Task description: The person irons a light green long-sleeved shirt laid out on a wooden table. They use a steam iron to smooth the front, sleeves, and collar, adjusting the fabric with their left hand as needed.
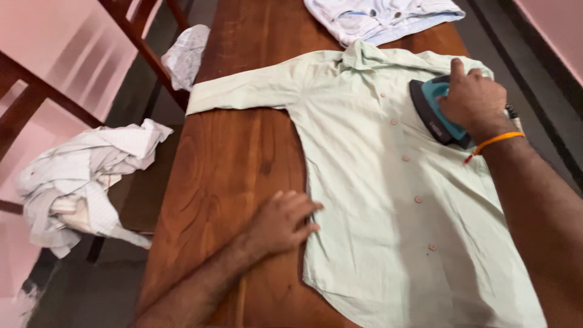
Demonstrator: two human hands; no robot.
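Note:
A pale green button shirt (376, 200) lies spread flat on a brown wooden table (243, 146), collar at the far end and one sleeve stretched to the left. My right hand (475, 97) grips the handle of a teal and black clothes iron (438, 115) that rests on the shirt's upper right chest. An orange thread band circles that wrist. Resting palm down, my left hand (284, 222) presses the shirt's left side seam near the hem, fingers spread across the cloth edge and the wood.
A folded white and light blue garment (379, 18) lies at the table's far end. Crumpled white striped clothes (85, 182) are heaped on a seat at the left. Another white cloth (185, 54) hangs by a dark wooden chair frame (146, 42).

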